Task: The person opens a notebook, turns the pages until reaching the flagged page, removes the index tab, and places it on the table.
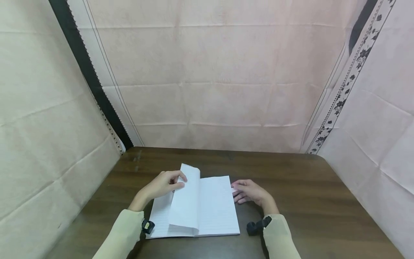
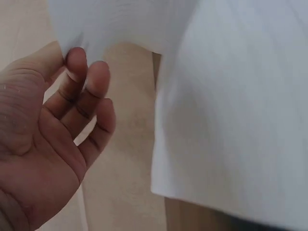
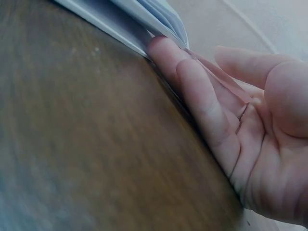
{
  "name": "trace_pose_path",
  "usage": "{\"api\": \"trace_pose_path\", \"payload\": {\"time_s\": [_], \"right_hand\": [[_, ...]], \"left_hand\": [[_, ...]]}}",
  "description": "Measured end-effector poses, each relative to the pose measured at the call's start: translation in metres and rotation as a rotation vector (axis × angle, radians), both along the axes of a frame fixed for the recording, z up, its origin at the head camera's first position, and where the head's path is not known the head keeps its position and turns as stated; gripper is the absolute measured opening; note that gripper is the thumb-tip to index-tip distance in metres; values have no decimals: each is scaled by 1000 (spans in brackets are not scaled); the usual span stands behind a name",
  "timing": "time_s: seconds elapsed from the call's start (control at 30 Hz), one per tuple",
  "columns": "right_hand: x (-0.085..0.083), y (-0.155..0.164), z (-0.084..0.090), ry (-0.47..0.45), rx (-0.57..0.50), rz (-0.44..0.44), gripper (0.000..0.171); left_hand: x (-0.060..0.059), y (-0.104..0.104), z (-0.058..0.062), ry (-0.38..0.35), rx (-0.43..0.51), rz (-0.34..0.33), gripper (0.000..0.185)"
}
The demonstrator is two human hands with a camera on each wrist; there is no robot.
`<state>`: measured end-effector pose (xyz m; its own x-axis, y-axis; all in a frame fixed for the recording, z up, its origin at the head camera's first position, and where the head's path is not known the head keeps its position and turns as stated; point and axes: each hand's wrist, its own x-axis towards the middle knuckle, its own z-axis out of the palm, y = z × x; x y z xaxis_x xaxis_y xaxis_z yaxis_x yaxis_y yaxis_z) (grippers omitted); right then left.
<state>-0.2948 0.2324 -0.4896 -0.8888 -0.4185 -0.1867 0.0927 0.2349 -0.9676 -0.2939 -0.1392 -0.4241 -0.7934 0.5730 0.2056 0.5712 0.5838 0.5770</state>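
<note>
A notebook (image 1: 219,205) with white lined pages lies spread on the table. My left hand (image 1: 168,183) pinches the outer edge of a raised page (image 1: 187,201) between thumb and fingers, on the notebook's left side. In the left wrist view, the fingertips meet on the white sheet (image 2: 130,21). At the notebook's right edge, my right hand (image 1: 250,191) rests low against the table with loosely bent fingers. Its fingertips touch the page edges (image 3: 163,24) in the right wrist view, while the thumb stands apart. A thin pinkish strip shows between thumb and fingers; I cannot tell what it is.
The brown wooden table (image 1: 300,201) carries the notebook near its front. Pale cloth (image 1: 223,86) hangs behind it and on both sides, with a floral border (image 1: 343,97) on the right. Each wrist wears a small black camera (image 1: 255,227).
</note>
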Motion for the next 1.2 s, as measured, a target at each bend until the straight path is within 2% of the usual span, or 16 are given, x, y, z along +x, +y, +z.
{"api": "trace_pose_path", "payload": {"time_s": [0.13, 0.23, 0.43, 0.67, 0.83, 1.07, 1.2], "right_hand": [[1, -1, 0, 5, 0, -7, 43], [1, -1, 0, 3, 3, -9, 42], [0, -2, 1, 6, 8, -13, 43], [1, -7, 4, 25, 104, -66, 43], [3, -11, 9, 6, 144, -124, 40], [3, -14, 7, -14, 136, -157, 40], [2, -14, 5, -16, 133, -156, 41]], "left_hand": [[-1, -12, -8, 9, 39, -9, 17], [-3, -22, -13, -10, 41, -19, 17], [-2, -38, -19, -61, -74, -40, 15], [2, -52, -23, -55, -213, 13, 20], [1, -57, -26, -43, -235, 17, 22], [-2, -67, -37, -87, -232, 25, 26], [-2, -70, -37, -107, -249, 21, 29]]}}
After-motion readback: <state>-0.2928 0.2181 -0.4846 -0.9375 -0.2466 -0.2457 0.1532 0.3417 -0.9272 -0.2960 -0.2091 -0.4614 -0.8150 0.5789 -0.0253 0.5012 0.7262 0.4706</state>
